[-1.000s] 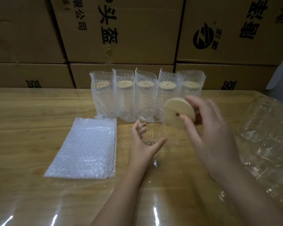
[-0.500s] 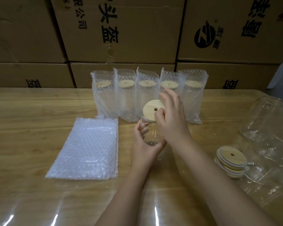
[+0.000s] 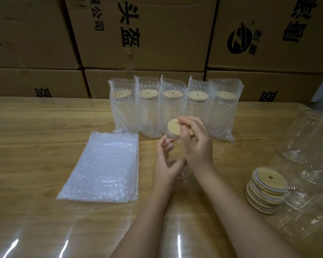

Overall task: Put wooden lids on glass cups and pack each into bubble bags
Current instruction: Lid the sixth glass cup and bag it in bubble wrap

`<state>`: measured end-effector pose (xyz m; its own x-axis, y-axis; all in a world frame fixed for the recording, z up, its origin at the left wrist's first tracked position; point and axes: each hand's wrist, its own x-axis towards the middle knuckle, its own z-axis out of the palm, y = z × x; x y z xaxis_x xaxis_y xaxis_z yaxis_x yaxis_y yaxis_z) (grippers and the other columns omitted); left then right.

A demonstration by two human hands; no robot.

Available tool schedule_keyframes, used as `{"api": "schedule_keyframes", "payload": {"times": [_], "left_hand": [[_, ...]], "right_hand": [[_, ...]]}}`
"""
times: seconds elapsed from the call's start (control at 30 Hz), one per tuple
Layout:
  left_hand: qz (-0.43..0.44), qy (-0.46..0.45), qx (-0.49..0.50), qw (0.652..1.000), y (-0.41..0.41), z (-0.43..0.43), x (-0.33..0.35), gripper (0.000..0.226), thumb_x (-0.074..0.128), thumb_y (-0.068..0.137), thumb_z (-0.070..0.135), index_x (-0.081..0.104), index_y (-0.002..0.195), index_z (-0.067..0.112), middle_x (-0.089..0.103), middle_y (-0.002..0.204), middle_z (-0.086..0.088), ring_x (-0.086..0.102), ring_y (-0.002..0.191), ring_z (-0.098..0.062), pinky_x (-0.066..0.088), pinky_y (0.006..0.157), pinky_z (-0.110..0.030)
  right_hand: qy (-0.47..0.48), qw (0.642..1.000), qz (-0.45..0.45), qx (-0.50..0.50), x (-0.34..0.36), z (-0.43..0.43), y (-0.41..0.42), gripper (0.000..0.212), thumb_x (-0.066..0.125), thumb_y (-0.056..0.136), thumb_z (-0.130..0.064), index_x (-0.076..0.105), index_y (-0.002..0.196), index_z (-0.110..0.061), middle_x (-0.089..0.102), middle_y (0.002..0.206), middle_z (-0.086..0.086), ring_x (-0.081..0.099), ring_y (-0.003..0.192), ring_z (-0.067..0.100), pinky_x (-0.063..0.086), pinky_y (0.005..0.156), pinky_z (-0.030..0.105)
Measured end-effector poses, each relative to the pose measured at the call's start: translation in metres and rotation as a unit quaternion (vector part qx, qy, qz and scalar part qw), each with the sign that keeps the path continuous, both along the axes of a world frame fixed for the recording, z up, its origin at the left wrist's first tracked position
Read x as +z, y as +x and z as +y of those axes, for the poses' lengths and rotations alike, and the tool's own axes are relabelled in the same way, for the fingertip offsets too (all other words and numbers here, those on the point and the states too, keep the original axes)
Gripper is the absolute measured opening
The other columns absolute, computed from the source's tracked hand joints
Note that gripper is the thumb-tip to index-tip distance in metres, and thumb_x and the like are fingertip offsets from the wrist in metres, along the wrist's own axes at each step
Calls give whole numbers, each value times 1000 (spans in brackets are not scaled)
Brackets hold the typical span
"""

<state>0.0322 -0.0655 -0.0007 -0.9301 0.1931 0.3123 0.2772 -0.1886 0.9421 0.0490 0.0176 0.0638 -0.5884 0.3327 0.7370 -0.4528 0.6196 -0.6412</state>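
A clear glass cup [image 3: 172, 146] stands on the wooden table [image 3: 45, 142] in the middle. My left hand [image 3: 167, 164] grips its side. A round wooden lid [image 3: 174, 126] lies on the cup's mouth, and my right hand [image 3: 196, 144] holds it from above, fingers curled over its far edge and thumb on its near side. A flat pile of empty bubble bags [image 3: 103, 168] lies to the left. Behind stand several bubble bags with lidded cups [image 3: 172, 107] in a row.
A stack of wooden lids [image 3: 267, 189] sits at the right. Beyond it, bare glass cups [image 3: 309, 146] lie at the table's right edge. Cardboard boxes [image 3: 144, 34] form a wall behind the table. Glossy clear film covers the near tabletop.
My right hand has brought the wooden lid from the right, lowered it flat onto the cup's mouth and now covers it. My left hand has stayed on the cup.
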Motion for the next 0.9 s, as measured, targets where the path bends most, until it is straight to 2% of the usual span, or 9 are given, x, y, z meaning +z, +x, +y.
{"api": "schedule_keyframes", "payload": {"times": [0.1,0.13,0.23,0.3,0.4,0.53,0.6,0.77,0.9], "left_hand": [[-36,117,-18,992,0,-6,11,63,58,77,41,52,131,9,62,128,-13,55,124,-24,41,106,-48],[-23,105,-3,994,2,-6,17,64,56,77,46,55,128,9,64,125,-10,57,122,-22,44,103,-43],[35,17,56,998,14,-1,36,61,63,73,53,48,129,34,59,129,15,52,122,0,42,98,-16],[81,-54,95,991,16,0,48,71,66,69,58,37,133,43,49,136,17,45,125,4,38,101,-12],[118,-142,110,977,9,2,65,78,66,67,64,40,135,36,48,135,15,46,122,1,36,95,-10],[161,-222,118,954,0,8,79,61,74,73,55,57,124,25,51,119,14,49,109,2,35,82,-3],[158,-219,124,955,-3,9,80,52,76,74,49,63,116,23,52,114,12,52,104,1,36,79,-1],[163,-179,100,965,-7,6,80,31,78,75,36,68,101,24,57,104,15,54,98,7,37,79,-2],[135,-136,49,980,-10,2,80,25,81,73,29,65,93,34,63,106,14,58,99,6,44,84,-12]], "right_hand": [[-133,989,-34,58,-19,-5,1,51,56,83,-48,44,130,-36,52,127,-16,50,119,-2,41,95,14],[-166,982,-53,74,-28,-6,2,66,62,77,-52,37,136,-36,50,132,-14,49,122,-1,41,97,15],[-188,969,-122,106,-59,-5,10,93,72,66,-45,28,145,-26,52,133,-5,53,120,2,46,92,19],[-177,966,-142,126,-67,-1,12,92,76,65,-33,29,144,-28,53,130,-5,56,114,-2,46,80,11],[-182,960,-165,132,-63,0,11,81,79,60,-37,34,124,-57,54,126,-14,57,113,1,48,74,11],[-179,954,-191,149,-63,2,8,82,77,58,-43,34,128,-42,48,134,-5,51,123,9,51,86,24],[-188,947,-208,156,-65,3,8,80,77,55,-44,33,122,-45,45,136,-3,49,125,11,51,92,34],[-193,937,-259,133,-68,4,7,79,75,48,-53,26,108,-67,47,130,-14,50,111,-13,47,76,13],[-203,933,-270,124,-68,5,7,86,79,44,-57,22,105,-76,46,120,-28,49,102,-20,46,78,17]]}}
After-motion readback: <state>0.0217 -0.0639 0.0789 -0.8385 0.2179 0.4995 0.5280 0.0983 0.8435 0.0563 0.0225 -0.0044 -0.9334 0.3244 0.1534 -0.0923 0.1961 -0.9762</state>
